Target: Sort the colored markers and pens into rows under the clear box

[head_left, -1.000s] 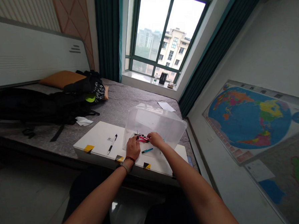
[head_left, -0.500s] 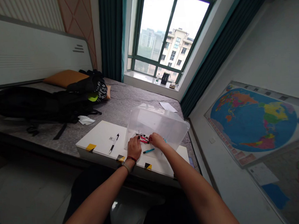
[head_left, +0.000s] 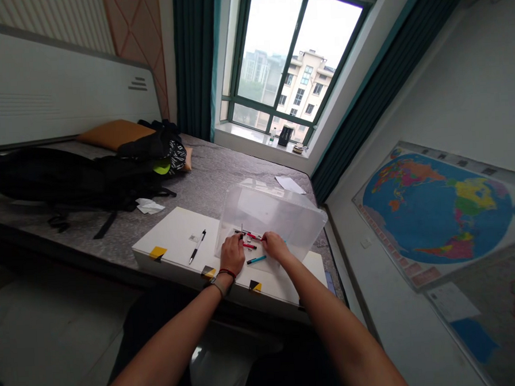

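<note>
Head view, sole view.

Left hand (head_left: 231, 253): palm down on the white board (head_left: 173, 235), fingers curled together, tips hidden behind the knuckles. Cannot tell whether clamped on anything. Wristband at the wrist.

Right hand (head_left: 276, 247): palm down just beside the left, fingers together, tips at the near end of the upper of the red pens (head_left: 251, 236). Contact likely; too small to tell whether it is a pinch.

Red pens: between the two hands, at the mouth of the clear plastic bin (head_left: 280, 212), which lies tipped on its side on the board. Teal pen (head_left: 256, 260) flat on the board, just below the gap between the hands. Black pen (head_left: 197, 247) well to the left, untouched.

Change over the last second: formerly one tight red-and-black bundle held between both hands; now separated, one red pen upper, one lower, lying apart. Hands slightly lower and wider. Teal and black pens unmoved. Pens therefore now individually accessible, no longer bunched.

Surroundings: yellow-and-black tape markers (head_left: 208, 271) on the board edge; black backpack (head_left: 67, 180) on the grey mattress (head_left: 205, 181); world map (head_left: 439, 206) at right.
</note>
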Demonstrator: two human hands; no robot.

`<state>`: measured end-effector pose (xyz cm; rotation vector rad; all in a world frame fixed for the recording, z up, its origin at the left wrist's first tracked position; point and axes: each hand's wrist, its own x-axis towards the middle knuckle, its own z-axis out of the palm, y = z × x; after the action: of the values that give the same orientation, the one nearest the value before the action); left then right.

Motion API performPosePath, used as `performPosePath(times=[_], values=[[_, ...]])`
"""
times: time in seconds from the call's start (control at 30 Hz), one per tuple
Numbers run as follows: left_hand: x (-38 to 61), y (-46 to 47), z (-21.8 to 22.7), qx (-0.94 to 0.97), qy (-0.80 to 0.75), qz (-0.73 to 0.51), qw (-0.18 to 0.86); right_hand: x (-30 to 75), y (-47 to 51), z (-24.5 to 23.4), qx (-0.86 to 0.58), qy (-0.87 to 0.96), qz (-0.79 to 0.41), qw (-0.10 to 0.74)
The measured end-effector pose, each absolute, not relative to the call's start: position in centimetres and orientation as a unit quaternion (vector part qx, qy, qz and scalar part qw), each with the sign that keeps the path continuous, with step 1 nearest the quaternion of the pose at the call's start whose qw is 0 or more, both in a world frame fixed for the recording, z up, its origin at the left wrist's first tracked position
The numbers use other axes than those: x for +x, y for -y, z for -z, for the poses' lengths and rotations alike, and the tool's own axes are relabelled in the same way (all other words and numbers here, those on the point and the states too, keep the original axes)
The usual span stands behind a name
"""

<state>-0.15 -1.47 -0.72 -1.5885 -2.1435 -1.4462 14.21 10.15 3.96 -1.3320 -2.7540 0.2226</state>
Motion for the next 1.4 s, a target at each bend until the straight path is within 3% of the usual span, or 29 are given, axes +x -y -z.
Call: performPosePath(times=[0.3, 0.53, 0.77, 1.0, 1.17, 1.4], values=[[-0.3, 1.4, 0.7, -0.511, 0.716, 0.473, 0.047, 14.8, -10.5, -4.2, -0.443, 0.893, -0.077, 0.033], [-0.6, 1.4, 0.3, -0.496, 0.705, 0.506, 0.034, 15.6, -8.1, -5.3, -0.405, 0.900, -0.097, 0.128], [-1.7, 2.4, -2.9, -0.513, 0.689, 0.511, -0.034, 17.0, -4.7, -3.9, -0.326, 0.906, -0.147, 0.227], [-3.9, 2.7, -4.8, -0.562, 0.779, 0.268, -0.080, 17.8, -1.9, -0.3, -0.345, 0.835, -0.163, 0.397], [-3.5, 2.0, -5.9, -0.557, 0.822, 0.069, -0.102, 18.2, -2.0, 0.5, -0.382, 0.815, -0.146, 0.410], [-2.6, 0.7, -6.2, -0.549, 0.833, 0.013, -0.070, 18.3, -1.8, 0.5, -0.401, 0.832, -0.144, 0.357]])
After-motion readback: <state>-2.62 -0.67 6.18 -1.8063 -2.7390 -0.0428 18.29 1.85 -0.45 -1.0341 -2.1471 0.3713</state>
